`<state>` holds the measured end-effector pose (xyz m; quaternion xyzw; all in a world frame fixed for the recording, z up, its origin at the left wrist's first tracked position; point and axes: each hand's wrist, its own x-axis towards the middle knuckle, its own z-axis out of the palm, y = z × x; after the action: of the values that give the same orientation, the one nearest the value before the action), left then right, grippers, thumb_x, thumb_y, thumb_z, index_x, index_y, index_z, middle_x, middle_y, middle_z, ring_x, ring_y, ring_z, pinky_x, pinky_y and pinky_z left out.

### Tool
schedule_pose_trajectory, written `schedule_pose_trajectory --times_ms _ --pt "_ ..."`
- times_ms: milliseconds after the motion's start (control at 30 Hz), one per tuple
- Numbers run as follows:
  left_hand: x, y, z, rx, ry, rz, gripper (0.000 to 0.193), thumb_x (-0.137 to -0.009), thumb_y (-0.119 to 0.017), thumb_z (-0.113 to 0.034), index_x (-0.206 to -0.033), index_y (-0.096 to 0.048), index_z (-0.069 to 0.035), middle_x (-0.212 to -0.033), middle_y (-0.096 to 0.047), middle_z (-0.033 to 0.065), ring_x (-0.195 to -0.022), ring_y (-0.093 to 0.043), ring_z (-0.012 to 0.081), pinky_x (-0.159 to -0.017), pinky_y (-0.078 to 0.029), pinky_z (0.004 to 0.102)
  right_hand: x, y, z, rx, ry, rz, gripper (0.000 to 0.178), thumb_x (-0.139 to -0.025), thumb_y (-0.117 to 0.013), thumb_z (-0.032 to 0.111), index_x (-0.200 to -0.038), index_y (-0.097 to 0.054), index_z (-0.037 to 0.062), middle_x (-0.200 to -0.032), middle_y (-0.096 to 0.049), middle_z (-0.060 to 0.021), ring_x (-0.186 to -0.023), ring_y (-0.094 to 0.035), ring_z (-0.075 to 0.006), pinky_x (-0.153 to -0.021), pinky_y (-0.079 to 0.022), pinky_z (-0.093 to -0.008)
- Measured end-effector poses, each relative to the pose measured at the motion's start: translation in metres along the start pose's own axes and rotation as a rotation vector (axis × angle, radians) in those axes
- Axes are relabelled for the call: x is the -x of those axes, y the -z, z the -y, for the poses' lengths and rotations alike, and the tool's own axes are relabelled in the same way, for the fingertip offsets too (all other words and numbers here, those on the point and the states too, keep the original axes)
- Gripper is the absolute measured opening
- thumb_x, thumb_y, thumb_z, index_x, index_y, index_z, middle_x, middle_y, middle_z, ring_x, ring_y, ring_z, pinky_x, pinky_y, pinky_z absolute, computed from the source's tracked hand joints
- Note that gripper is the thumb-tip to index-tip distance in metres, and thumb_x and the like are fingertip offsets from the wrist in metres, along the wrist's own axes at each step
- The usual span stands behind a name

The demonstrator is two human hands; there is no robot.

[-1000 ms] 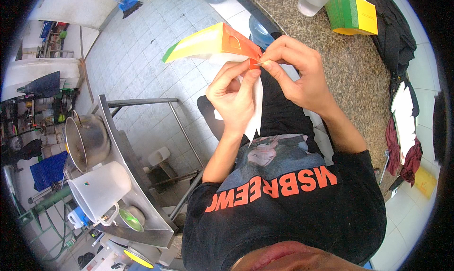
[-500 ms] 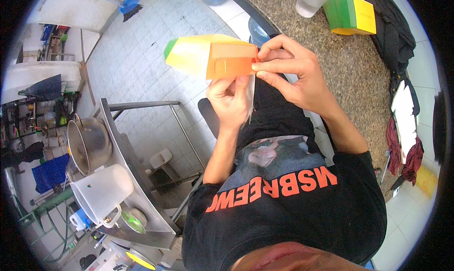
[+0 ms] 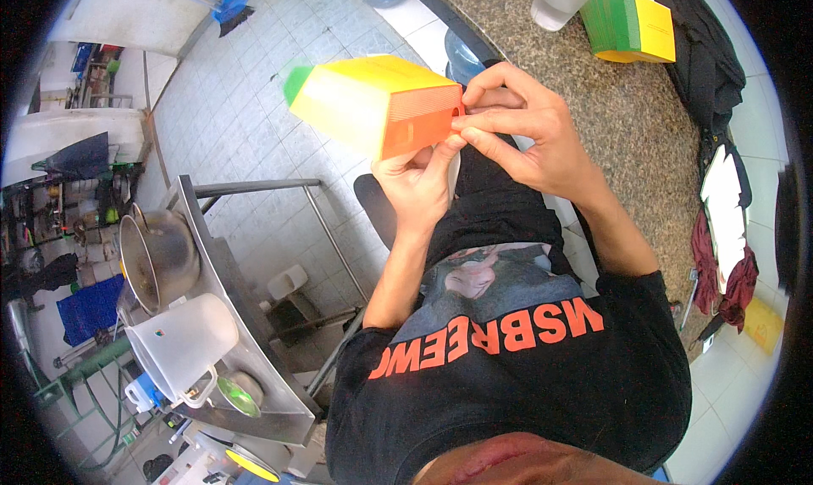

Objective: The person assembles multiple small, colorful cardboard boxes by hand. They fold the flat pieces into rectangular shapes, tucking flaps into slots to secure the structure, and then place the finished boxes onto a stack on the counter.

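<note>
A yellow paper carton point(image 3: 377, 99) with an orange bottom end and a green far tip is held in the air above my lap. My left hand point(image 3: 415, 180) grips it from below, with the thumb near the lower edge of the orange end. The fingers and thumb of my right hand point(image 3: 521, 129) pinch the right corner of that orange end, beside a small dark opening. To the right, a stack of similar green and yellow cartons point(image 3: 627, 27) lies on the speckled stone counter point(image 3: 627, 138). The carton's far side is hidden.
A whitish plastic cup point(image 3: 561, 0) stands beside the stack, and dark cloth point(image 3: 711, 70) lies along the counter's far side. At left, a metal table point(image 3: 254, 332) bears a steel pot point(image 3: 161, 260) and a white plastic pitcher point(image 3: 186, 341). A blue broom point(image 3: 230, 12) rests on the tiled floor.
The carton has turned and opened out from a flatter shape, so its yellow sides and orange end show wider. My left hand has shifted slightly; my right hand keeps its pinch.
</note>
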<state>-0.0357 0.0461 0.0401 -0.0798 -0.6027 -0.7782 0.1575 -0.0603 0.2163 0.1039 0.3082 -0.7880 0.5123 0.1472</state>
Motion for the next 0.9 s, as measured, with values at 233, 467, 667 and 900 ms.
schedule_pose_trajectory --times_ms 233,467,667,900 --pt "0.005 -0.019 -0.007 0.354 0.131 -0.106 0.026 -0.095 -0.069 -0.001 -0.121 -0.07 0.001 -0.126 -0.068 0.0144 -0.113 -0.066 0.021 -0.098 -0.055 0.0383 -0.002 0.001 -0.002 0.122 0.041 -0.03 0.014 -0.084 -0.076 0.002 -0.098 -0.074 0.0017 -0.101 -0.069 -0.0113 -0.093 -0.073 -0.0235 -0.081 -0.06 -0.0337" --pt "0.007 -0.023 -0.004 0.084 -0.075 -0.074 0.03 -0.088 -0.073 0.008 -0.117 -0.069 0.004 -0.12 -0.069 0.0171 -0.096 -0.069 0.0209 -0.069 -0.061 0.0296 0.0 0.006 0.008 -0.185 -0.209 -0.037 0.009 -0.087 -0.07 -0.005 -0.096 -0.072 -0.0044 -0.102 -0.072 -0.0129 -0.089 -0.075 -0.0188 -0.078 -0.063 -0.0296" --pt "0.006 -0.012 0.002 -0.087 0.012 -0.163 0.021 -0.087 -0.079 0.001 -0.107 -0.073 0.005 -0.097 -0.073 0.0115 -0.072 -0.065 0.014 -0.059 -0.053 0.0263 -0.001 0.008 0.009 -0.207 -0.188 0.063 0.017 -0.089 -0.07 -0.001 -0.105 -0.073 -0.0046 -0.105 -0.072 -0.0137 -0.091 -0.074 -0.0227 -0.08 -0.061 -0.0318" --pt "-0.004 -0.016 -0.004 -0.14 -0.186 -0.157 0.02 -0.09 -0.072 0.003 -0.11 -0.075 0.005 -0.097 -0.074 0.0092 -0.087 -0.069 0.0148 -0.08 -0.054 0.0285 -0.001 0.012 0.005 -0.088 -0.08 0.21 0.027 -0.095 -0.065 0.01 -0.119 -0.073 0.0004 -0.127 -0.065 -0.021 -0.113 -0.065 -0.0342 -0.096 -0.051 -0.0418"
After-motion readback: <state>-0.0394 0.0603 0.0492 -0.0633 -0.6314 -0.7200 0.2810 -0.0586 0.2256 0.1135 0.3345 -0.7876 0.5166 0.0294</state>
